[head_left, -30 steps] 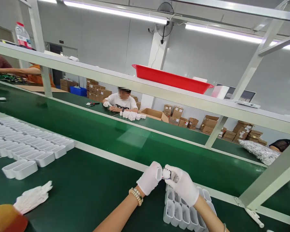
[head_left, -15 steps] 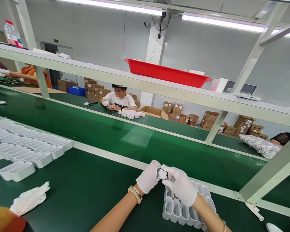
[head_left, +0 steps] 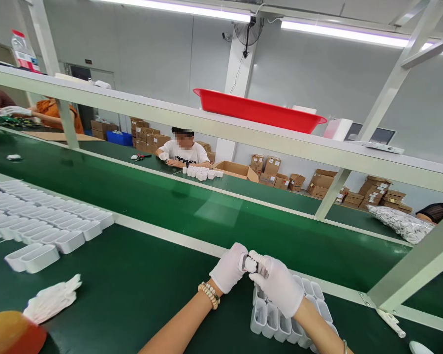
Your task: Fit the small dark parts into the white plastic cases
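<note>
Both my hands wear white gloves and meet above the green worktable, fingers closed round one small part. My left hand (head_left: 229, 269) grips a white plastic housing (head_left: 250, 264) from the left. My right hand (head_left: 279, 285) pinches it from the right, with dark and clear-looking bits showing between the fingers. What is inside the housing is too small to make out. Below and behind my right hand stand rows of open white plastic cases (head_left: 271, 319), partly hidden by that hand and forearm.
Many white cases (head_left: 72, 241) fill the table's left side. A loose white glove (head_left: 53, 299) and an orange-yellow object (head_left: 15, 332) lie at lower left. The green conveyor (head_left: 162, 204) runs beyond a pale rail. A metal post (head_left: 409, 268) rises at right; a co-worker (head_left: 186, 152) sits opposite.
The view has shifted slightly, so most things sit a little further right. The small white piece on the conveyor has moved right more than its surroundings. My hands keep the same hold.
</note>
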Demonstrator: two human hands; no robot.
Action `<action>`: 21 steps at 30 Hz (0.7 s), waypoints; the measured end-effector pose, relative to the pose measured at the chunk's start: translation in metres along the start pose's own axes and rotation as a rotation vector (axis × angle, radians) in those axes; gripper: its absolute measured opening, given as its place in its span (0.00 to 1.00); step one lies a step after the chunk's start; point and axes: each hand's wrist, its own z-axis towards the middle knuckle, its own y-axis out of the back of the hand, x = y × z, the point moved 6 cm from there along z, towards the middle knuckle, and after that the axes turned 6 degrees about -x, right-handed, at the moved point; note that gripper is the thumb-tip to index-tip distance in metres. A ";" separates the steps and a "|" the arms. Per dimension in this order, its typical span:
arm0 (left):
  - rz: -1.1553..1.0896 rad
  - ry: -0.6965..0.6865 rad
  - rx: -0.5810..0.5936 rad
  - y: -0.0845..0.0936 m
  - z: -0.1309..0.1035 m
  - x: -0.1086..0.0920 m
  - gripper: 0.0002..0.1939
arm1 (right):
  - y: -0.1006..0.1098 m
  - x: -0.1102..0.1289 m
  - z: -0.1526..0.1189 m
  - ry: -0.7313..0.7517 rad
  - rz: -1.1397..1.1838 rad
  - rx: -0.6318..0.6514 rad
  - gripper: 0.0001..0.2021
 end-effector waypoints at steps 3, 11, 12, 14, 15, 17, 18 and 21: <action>0.018 0.006 0.015 -0.001 0.000 0.001 0.14 | -0.006 -0.001 -0.001 -0.046 -0.035 0.126 0.23; 0.033 -0.001 0.040 -0.005 -0.004 0.003 0.12 | -0.010 0.002 -0.001 -0.020 -0.069 0.133 0.14; 0.033 -0.003 0.036 -0.004 -0.004 0.003 0.12 | -0.010 0.001 -0.001 -0.014 -0.060 0.121 0.14; 0.032 -0.006 0.023 -0.004 -0.004 0.004 0.11 | -0.011 -0.002 0.000 -0.030 -0.030 0.084 0.18; 0.032 -0.007 0.017 -0.003 -0.004 0.004 0.11 | -0.010 -0.005 0.000 -0.059 -0.020 0.054 0.22; 0.029 -0.009 0.001 -0.003 -0.004 0.006 0.10 | -0.009 -0.013 0.001 -0.128 -0.030 -0.019 0.28; 0.026 -0.010 -0.010 -0.002 -0.003 0.007 0.08 | -0.009 -0.015 0.001 -0.146 -0.052 -0.054 0.28; 0.015 -0.016 -0.045 -0.002 -0.002 0.009 0.06 | -0.010 -0.012 0.000 -0.079 -0.150 -0.084 0.21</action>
